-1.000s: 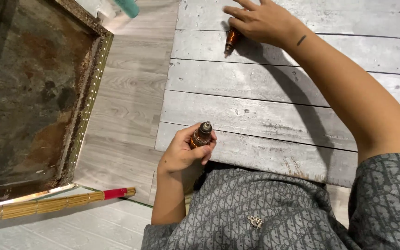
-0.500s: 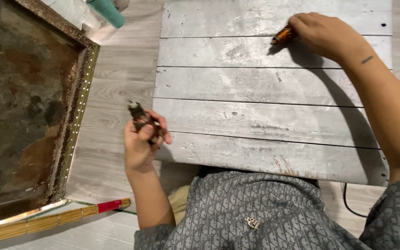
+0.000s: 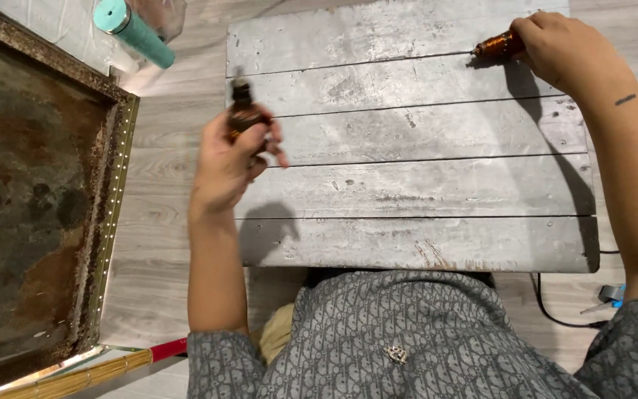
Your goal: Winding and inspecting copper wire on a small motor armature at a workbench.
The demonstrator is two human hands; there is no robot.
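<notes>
Grey patterned shirt [image 3: 422, 340]; small forearm mark [image 3: 625, 99].

I am counting two hands in view: the left hand [image 3: 227, 166] and the right hand [image 3: 559, 48]. I am seeing two small brown bottles, one bottle [image 3: 244, 114] in the left hand and a second bottle [image 3: 498, 46] under the right hand. I am counting one grey plank desk [image 3: 415, 185], and five planks are making up its top. I am also seeing one rusty framed panel [image 3: 31, 199], one teal tube [image 3: 133, 31], one broom [image 3: 90, 373], one black cable [image 3: 551, 310] and one grey patterned shirt [image 3: 407, 340].
</notes>
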